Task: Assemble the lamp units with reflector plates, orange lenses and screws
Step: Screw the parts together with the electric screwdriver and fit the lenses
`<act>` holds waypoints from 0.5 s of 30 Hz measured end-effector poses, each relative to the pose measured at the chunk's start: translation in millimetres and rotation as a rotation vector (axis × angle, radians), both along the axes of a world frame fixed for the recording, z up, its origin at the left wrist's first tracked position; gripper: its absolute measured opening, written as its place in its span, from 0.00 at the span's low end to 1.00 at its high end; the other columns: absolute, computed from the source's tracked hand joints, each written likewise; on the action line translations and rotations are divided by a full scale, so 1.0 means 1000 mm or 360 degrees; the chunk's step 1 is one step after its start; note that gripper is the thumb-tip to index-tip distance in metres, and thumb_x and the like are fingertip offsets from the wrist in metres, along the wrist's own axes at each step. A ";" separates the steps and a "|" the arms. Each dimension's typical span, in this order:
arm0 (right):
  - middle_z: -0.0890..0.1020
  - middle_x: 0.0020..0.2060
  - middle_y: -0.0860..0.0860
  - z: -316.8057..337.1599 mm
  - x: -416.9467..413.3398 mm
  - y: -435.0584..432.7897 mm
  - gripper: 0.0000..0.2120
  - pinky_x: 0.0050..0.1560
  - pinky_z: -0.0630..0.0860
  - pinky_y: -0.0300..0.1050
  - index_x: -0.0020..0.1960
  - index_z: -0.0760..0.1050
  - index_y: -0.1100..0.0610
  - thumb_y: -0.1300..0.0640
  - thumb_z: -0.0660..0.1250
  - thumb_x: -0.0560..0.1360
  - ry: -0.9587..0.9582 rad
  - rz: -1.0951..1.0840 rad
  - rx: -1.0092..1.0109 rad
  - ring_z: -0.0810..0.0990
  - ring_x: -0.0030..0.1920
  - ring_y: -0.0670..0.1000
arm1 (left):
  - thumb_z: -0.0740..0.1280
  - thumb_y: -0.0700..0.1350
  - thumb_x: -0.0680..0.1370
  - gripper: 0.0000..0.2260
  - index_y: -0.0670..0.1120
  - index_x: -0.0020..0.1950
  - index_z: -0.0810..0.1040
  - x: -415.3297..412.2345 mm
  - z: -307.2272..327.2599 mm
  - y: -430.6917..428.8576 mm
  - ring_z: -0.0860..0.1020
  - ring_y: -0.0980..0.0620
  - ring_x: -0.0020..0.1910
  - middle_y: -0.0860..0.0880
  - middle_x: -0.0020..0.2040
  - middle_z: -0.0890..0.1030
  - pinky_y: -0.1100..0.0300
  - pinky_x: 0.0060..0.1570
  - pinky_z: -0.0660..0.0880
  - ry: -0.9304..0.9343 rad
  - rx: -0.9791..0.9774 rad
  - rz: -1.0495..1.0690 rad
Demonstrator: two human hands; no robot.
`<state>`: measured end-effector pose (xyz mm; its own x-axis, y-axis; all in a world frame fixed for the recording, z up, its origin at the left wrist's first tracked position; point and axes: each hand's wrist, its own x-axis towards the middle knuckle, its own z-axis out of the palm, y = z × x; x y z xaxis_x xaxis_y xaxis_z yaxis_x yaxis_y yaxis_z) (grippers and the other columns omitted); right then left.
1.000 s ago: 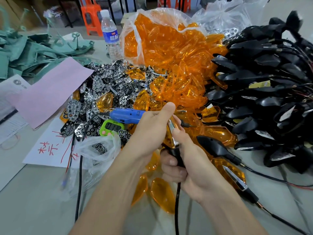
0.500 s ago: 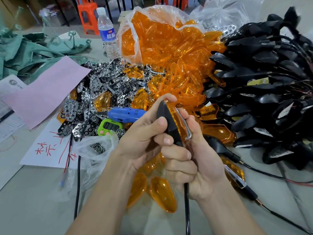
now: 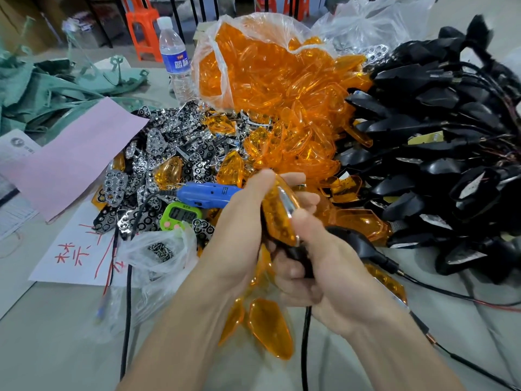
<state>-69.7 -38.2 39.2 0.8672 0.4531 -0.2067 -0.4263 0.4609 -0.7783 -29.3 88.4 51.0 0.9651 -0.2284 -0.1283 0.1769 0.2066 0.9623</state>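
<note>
The lamp unit [image 3: 277, 214], an orange lens with a chrome edge on a black body, is held just right of the blue electric screwdriver [image 3: 205, 193]. Both the left hand [image 3: 239, 238] and the right hand [image 3: 324, 266] curl their fingers round it. Those fingers hide most of the black body, and the lens surface is blurred.

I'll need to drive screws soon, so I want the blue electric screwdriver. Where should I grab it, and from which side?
Grip the blue screwdriver round its mid-barrel, from above. It lies flat, crosswise on the reflector plates; the cord leaves its left end, and its right end is hidden behind the left hand, which holds the lamp unit.
</note>
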 end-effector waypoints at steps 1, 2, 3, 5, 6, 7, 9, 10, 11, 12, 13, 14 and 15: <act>0.67 0.27 0.46 0.004 -0.003 0.005 0.18 0.23 0.62 0.35 0.40 0.73 0.50 0.35 0.66 0.74 -0.0184 -0.0115 -0.0231 0.62 0.23 0.43 | 0.58 0.64 0.79 0.25 0.47 0.51 0.87 -0.002 0.002 -0.002 0.86 0.41 0.52 0.42 0.50 0.88 0.42 0.57 0.80 0.0005 0.0062 0.0064; 0.68 0.27 0.43 0.008 -0.005 0.010 0.16 0.25 0.63 0.34 0.36 0.73 0.46 0.36 0.64 0.75 -0.0386 -0.0224 -0.0404 0.65 0.23 0.43 | 0.58 0.68 0.78 0.29 0.47 0.46 0.87 -0.005 0.004 -0.003 0.87 0.43 0.50 0.42 0.47 0.88 0.46 0.55 0.82 -0.0025 0.0110 0.0102; 0.71 0.26 0.41 0.010 -0.008 0.014 0.13 0.26 0.64 0.31 0.36 0.74 0.42 0.38 0.63 0.76 -0.0574 -0.0318 -0.0519 0.69 0.23 0.42 | 0.58 0.69 0.78 0.30 0.47 0.41 0.87 -0.008 0.005 -0.006 0.87 0.44 0.48 0.42 0.45 0.88 0.49 0.53 0.83 -0.0066 0.0112 0.0131; 0.75 0.28 0.37 0.013 -0.011 0.018 0.09 0.28 0.67 0.28 0.40 0.77 0.36 0.41 0.62 0.78 -0.0804 -0.0440 -0.0625 0.75 0.27 0.38 | 0.60 0.69 0.77 0.28 0.48 0.36 0.84 -0.013 0.006 -0.010 0.85 0.43 0.45 0.40 0.43 0.87 0.46 0.54 0.82 -0.0155 0.0016 0.0204; 0.76 0.29 0.35 0.014 -0.013 0.017 0.08 0.28 0.68 0.28 0.42 0.77 0.36 0.41 0.62 0.78 -0.0859 -0.0457 -0.0659 0.76 0.29 0.38 | 0.61 0.68 0.77 0.27 0.48 0.35 0.83 -0.015 0.006 -0.011 0.83 0.42 0.45 0.39 0.42 0.86 0.41 0.56 0.81 -0.0189 -0.0036 0.0236; 0.76 0.29 0.35 0.014 -0.014 0.017 0.07 0.29 0.69 0.28 0.42 0.77 0.36 0.40 0.62 0.78 -0.0898 -0.0456 -0.0693 0.77 0.30 0.38 | 0.61 0.67 0.77 0.26 0.48 0.35 0.83 -0.016 0.006 -0.011 0.82 0.41 0.44 0.38 0.41 0.85 0.38 0.57 0.80 -0.0217 -0.0073 0.0259; 0.77 0.30 0.34 0.013 -0.016 0.017 0.07 0.29 0.69 0.29 0.44 0.77 0.37 0.40 0.62 0.79 -0.0932 -0.0449 -0.0751 0.77 0.31 0.38 | 0.61 0.66 0.78 0.26 0.49 0.35 0.84 -0.017 0.002 -0.008 0.83 0.40 0.44 0.38 0.41 0.85 0.36 0.57 0.79 -0.0248 -0.0118 0.0282; 0.77 0.31 0.34 0.012 -0.016 0.018 0.07 0.29 0.70 0.28 0.46 0.77 0.38 0.39 0.63 0.79 -0.0918 -0.0439 -0.0764 0.78 0.31 0.38 | 0.61 0.66 0.78 0.26 0.49 0.35 0.84 -0.017 0.000 -0.007 0.83 0.40 0.44 0.38 0.41 0.85 0.37 0.56 0.80 -0.0253 -0.0137 0.0291; 0.78 0.32 0.34 0.011 -0.016 0.019 0.08 0.30 0.70 0.28 0.49 0.78 0.39 0.39 0.63 0.78 -0.0889 -0.0436 -0.0778 0.79 0.32 0.38 | 0.61 0.65 0.78 0.25 0.49 0.35 0.84 -0.017 -0.002 -0.006 0.84 0.40 0.43 0.37 0.41 0.86 0.39 0.54 0.80 -0.0254 -0.0139 0.0298; 0.79 0.32 0.35 0.009 -0.016 0.020 0.10 0.30 0.70 0.28 0.51 0.79 0.41 0.38 0.63 0.78 -0.0860 -0.0440 -0.0800 0.79 0.33 0.38 | 0.61 0.65 0.79 0.25 0.48 0.35 0.84 -0.016 -0.003 -0.006 0.84 0.40 0.43 0.37 0.42 0.86 0.41 0.53 0.81 -0.0253 -0.0128 0.0305; 0.79 0.32 0.36 0.007 -0.015 0.020 0.12 0.30 0.70 0.29 0.51 0.79 0.42 0.38 0.62 0.78 -0.0837 -0.0442 -0.0837 0.78 0.32 0.39 | 0.61 0.65 0.78 0.25 0.48 0.35 0.84 -0.015 -0.005 -0.006 0.84 0.40 0.43 0.37 0.41 0.86 0.42 0.52 0.82 -0.0249 -0.0112 0.0315; 0.78 0.31 0.39 0.005 -0.015 0.020 0.13 0.30 0.70 0.30 0.49 0.79 0.44 0.37 0.62 0.77 -0.0815 -0.0438 -0.0883 0.78 0.31 0.41 | 0.61 0.65 0.78 0.26 0.47 0.35 0.84 -0.014 -0.007 -0.006 0.85 0.40 0.43 0.37 0.41 0.86 0.44 0.51 0.83 -0.0237 -0.0103 0.0328; 0.78 0.30 0.41 0.003 -0.014 0.021 0.14 0.30 0.70 0.33 0.47 0.79 0.45 0.36 0.62 0.77 -0.0800 -0.0430 -0.0937 0.77 0.30 0.43 | 0.61 0.65 0.78 0.26 0.47 0.35 0.84 -0.013 -0.010 -0.006 0.85 0.40 0.43 0.37 0.41 0.86 0.45 0.51 0.83 -0.0222 -0.0103 0.0340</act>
<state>-83.2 -17.6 42.7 0.9833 0.1539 0.0966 0.1048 -0.0460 -0.9934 -42.0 82.8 41.4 0.9996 -0.0211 0.0174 -0.0106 0.2870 0.9579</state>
